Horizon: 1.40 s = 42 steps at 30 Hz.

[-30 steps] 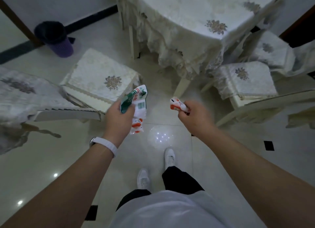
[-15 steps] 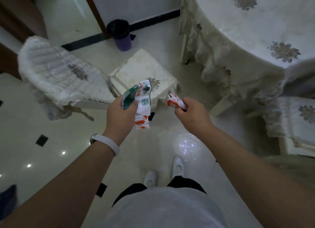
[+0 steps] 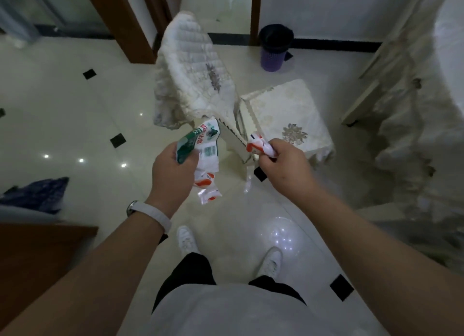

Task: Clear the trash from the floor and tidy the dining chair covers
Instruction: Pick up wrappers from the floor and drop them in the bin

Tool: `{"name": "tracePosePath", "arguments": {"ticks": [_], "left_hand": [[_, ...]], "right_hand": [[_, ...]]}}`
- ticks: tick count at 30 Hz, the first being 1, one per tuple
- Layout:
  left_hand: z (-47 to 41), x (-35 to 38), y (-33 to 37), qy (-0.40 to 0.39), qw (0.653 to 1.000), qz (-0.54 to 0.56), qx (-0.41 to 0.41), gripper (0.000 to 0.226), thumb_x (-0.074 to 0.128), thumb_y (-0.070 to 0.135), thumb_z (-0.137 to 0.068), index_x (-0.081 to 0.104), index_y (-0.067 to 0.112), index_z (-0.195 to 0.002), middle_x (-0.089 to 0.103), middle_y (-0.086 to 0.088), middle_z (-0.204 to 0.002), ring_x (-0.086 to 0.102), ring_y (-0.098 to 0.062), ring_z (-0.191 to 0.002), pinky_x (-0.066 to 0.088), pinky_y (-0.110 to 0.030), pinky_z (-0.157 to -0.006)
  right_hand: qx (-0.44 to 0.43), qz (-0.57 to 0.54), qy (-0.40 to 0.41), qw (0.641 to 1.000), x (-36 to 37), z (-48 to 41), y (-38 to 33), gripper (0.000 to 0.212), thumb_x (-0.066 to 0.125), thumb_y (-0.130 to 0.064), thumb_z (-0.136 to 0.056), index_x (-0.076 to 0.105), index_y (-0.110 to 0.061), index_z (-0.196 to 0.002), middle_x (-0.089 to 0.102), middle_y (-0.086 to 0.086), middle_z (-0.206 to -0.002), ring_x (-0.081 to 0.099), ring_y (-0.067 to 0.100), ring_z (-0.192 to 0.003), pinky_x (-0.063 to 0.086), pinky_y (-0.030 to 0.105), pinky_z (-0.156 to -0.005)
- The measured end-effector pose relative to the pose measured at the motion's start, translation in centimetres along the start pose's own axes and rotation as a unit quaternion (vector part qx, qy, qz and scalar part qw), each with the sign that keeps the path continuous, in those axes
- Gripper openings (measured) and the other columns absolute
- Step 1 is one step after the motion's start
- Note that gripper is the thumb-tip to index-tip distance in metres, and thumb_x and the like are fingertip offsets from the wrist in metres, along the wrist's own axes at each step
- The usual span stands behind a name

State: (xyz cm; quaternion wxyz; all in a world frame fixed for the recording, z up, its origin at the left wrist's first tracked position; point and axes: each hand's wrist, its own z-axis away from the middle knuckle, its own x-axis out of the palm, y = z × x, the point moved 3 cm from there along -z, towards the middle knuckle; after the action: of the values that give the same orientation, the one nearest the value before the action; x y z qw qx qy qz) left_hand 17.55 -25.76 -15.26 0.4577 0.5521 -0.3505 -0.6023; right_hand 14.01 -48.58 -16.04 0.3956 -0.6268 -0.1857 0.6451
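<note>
My left hand point(image 3: 173, 170) grips a bunch of wrappers: a green and white packet point(image 3: 198, 142) on top, with smaller orange and white wrappers point(image 3: 206, 185) dangling below. In my right hand point(image 3: 283, 165) I pinch one crumpled orange and white wrapper point(image 3: 257, 146). Both hands are held at chest height above the pale tiled floor. Straight ahead stands a dining chair with a quilted white back cover point(image 3: 195, 74) that hangs loose at its lower edge, and a cream seat cover point(image 3: 283, 114) with an embroidered flower.
A purple bin with a black liner point(image 3: 275, 49) stands against the far wall, beyond the chair. The table with its lace cloth point(image 3: 424, 125) fills the right side. A dark blue cloth point(image 3: 37, 192) and a brown wooden surface point(image 3: 30, 255) lie at the left. Brown door frames stand behind.
My view has swung left: the chair and the bin have shifted right toward the centre and the table to the right edge. Both hands keep hold of their wrappers.
</note>
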Motion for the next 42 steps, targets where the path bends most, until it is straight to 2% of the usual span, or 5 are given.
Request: {"name": "tracePosePath", "arguments": {"ticks": [9, 14, 19, 36, 42], "left_hand": [[-8.7, -12.5, -4.6, 0.008, 1.000, 0.023, -0.010, 0.014, 0.061, 0.023, -0.091, 0.067, 0.036, -0.090, 0.072, -0.001, -0.094, 0.069, -0.025, -0.091, 0.057, -0.053, -0.082], [-13.5, -20.5, -5.1, 0.021, 0.998, 0.064, 0.010, 0.022, 0.057, 0.011, -0.096, 0.067, 0.031, -0.102, 0.071, 0.012, -0.094, 0.067, 0.001, -0.083, 0.054, -0.019, -0.068], [-16.8, -25.4, -5.7, 0.046, 0.995, 0.087, 0.002, 0.020, 0.057, 0.010, -0.096, 0.068, 0.026, -0.102, 0.071, 0.012, -0.092, 0.068, 0.001, -0.080, 0.053, -0.016, -0.063], [-36.2, -24.1, -1.7, 0.027, 0.999, 0.018, 0.015, 0.021, 0.057, 0.010, -0.096, 0.066, 0.030, -0.096, 0.070, 0.010, -0.089, 0.065, 0.005, -0.075, 0.053, -0.016, -0.061], [-45.0, -21.7, 2.0, 0.003, 1.000, -0.015, 0.025, 0.023, 0.058, 0.016, -0.096, 0.065, 0.037, -0.093, 0.072, 0.006, -0.092, 0.069, -0.012, -0.085, 0.061, -0.033, -0.069]], "right_hand": [[0.015, 0.033, -0.008, 0.999, 10.6, -3.9, -10.3, 0.018, 0.058, -0.018, -0.086, 0.051, -0.020, -0.069, 0.054, 0.003, -0.063, 0.052, 0.023, -0.059, 0.039, 0.032, -0.054], [0.000, 0.048, -0.003, 0.999, 16.4, -6.5, -16.9, 0.015, 0.057, -0.021, -0.084, 0.052, -0.021, -0.070, 0.051, -0.003, -0.061, 0.049, 0.016, -0.058, 0.035, 0.030, -0.052], [-0.025, 0.054, -0.006, 0.998, 19.4, -8.9, -21.9, 0.013, 0.058, -0.027, -0.085, 0.058, -0.015, -0.078, 0.058, 0.003, -0.064, 0.053, 0.019, -0.058, 0.039, 0.032, -0.054], [-0.035, -0.018, -0.024, 0.999, 23.4, -29.1, -28.1, 0.023, 0.057, -0.022, -0.084, 0.044, -0.012, -0.067, 0.043, -0.003, -0.057, 0.039, 0.014, -0.051, 0.032, 0.029, -0.051], [-0.024, -0.023, -0.026, 0.999, 21.6, -38.0, -29.1, 0.018, 0.054, -0.021, -0.085, 0.048, -0.009, -0.073, 0.045, 0.001, -0.060, 0.039, 0.015, -0.052, 0.032, 0.028, -0.051]]}}
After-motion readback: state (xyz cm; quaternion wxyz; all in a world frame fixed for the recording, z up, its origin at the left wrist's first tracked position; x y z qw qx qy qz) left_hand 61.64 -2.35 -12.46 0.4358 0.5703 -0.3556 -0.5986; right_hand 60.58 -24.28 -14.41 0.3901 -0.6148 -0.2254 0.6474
